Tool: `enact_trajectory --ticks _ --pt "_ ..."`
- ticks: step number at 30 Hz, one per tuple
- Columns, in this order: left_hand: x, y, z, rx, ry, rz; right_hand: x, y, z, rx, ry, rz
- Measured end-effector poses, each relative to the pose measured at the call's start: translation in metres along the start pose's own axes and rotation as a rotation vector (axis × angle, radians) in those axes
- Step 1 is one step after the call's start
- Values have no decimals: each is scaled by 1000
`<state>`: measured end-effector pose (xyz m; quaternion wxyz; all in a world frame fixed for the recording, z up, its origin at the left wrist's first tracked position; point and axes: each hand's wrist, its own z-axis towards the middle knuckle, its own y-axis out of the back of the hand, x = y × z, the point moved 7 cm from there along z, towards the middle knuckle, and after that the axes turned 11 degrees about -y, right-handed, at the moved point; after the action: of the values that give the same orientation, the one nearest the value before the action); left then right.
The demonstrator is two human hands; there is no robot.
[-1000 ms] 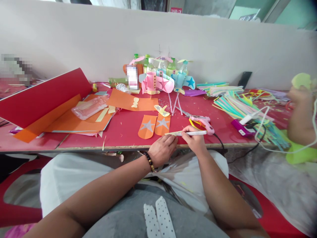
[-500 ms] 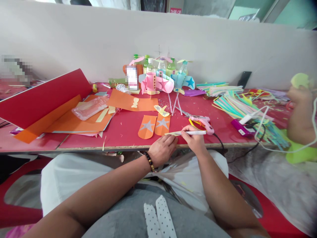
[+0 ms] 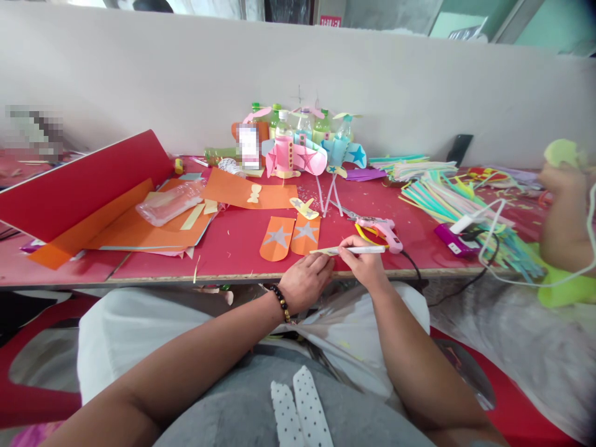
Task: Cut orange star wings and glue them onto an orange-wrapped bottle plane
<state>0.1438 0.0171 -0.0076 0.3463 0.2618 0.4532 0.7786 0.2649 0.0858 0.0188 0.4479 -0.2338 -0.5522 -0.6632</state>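
My right hand (image 3: 366, 266) is closed round a white pen (image 3: 371, 249), which it holds almost level over the front edge of the red table. My left hand (image 3: 305, 280) lies with its fingers flat at the same edge, on a small pale yellow paper piece (image 3: 332, 251) mostly hidden beneath it. Just beyond the fingers lie two orange paper pieces with rounded ends, a left one (image 3: 275, 243) and a right one (image 3: 306, 231), each bearing a grey star. A yellow paper cutout (image 3: 305, 208) with grey stars rests behind them.
Behind stand several bottle planes (image 3: 284, 149) with paper wings. To the right are a pink glue gun (image 3: 384, 230), scissors (image 3: 344, 210), paper strips (image 3: 447, 195) and a purple power socket (image 3: 459, 241). Orange sheets (image 3: 139, 233) lie left. A co-worker's hand (image 3: 563, 177) shows far right.
My right hand and the pen have shifted very slightly left. My left hand stays in place on the paper. The co-worker's hand moved a little left.
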Motion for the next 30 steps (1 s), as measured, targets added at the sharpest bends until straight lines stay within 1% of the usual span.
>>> enact_trajectory --ticks 5,12,19,25,30 --pt "0 1 0 2 3 -8 -1 0 0 -13 -14 10" --pt "1 -2 -1 -13 13 -35 -1 8 -2 -108 -33 52" --pt "1 -2 -1 9 14 -23 -3 7 -1 -94 -55 40" --pt "0 -1 -1 -3 10 -13 -2 5 0 -63 -23 35" --pt "0 0 0 11 8 -2 -1 7 -1 -88 -29 43"
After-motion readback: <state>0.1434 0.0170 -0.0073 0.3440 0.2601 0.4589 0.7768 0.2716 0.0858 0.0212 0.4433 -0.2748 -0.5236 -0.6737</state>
